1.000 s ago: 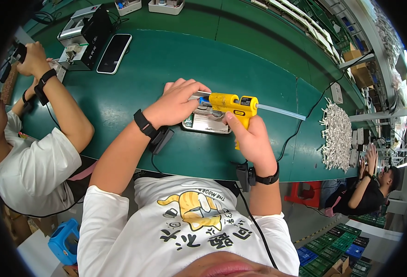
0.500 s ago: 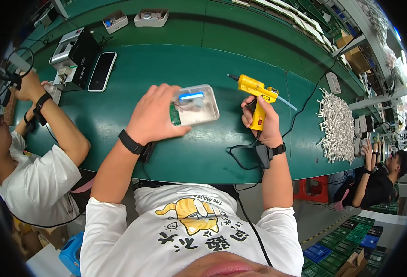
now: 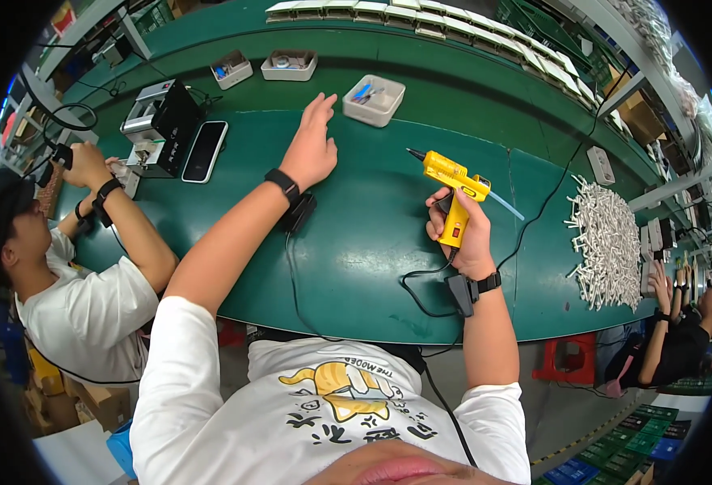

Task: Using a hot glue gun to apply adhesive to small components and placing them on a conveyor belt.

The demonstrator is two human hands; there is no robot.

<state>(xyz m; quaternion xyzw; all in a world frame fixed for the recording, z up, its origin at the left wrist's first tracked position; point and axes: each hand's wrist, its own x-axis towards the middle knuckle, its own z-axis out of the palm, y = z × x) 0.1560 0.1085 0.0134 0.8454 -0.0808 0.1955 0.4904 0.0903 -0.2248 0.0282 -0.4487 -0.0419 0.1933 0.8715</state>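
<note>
My left hand (image 3: 311, 147) reaches over the far part of the bench, empty, its fingers stretched out. Just past its fingertips and to the right rests a small open white plastic case (image 3: 364, 116), apart from the hand. Inside the case lie a blue part (image 3: 363, 92) and something greyish too small to make out. In my right hand (image 3: 476, 238) is a yellow hot glue gun (image 3: 455, 175), gripped by the handle. Its dark nozzle points to the far left, and a translucent glue stick (image 3: 505, 204) sticks out of the back.
A phone (image 3: 205, 151) and a black and silver machine (image 3: 160, 129) are at left, near a co-worker (image 3: 89, 299). Two small trays (image 3: 290, 74) stand farther back. A pile of white parts (image 3: 604, 242) lies right. The gun's black cord (image 3: 408, 287) loops over the green bench (image 3: 364, 267).
My left hand has let go of the white case, now farther back on the bench, and its fingers have opened. The green board seen beside that hand is out of sight. My right hand keeps the glue gun.
</note>
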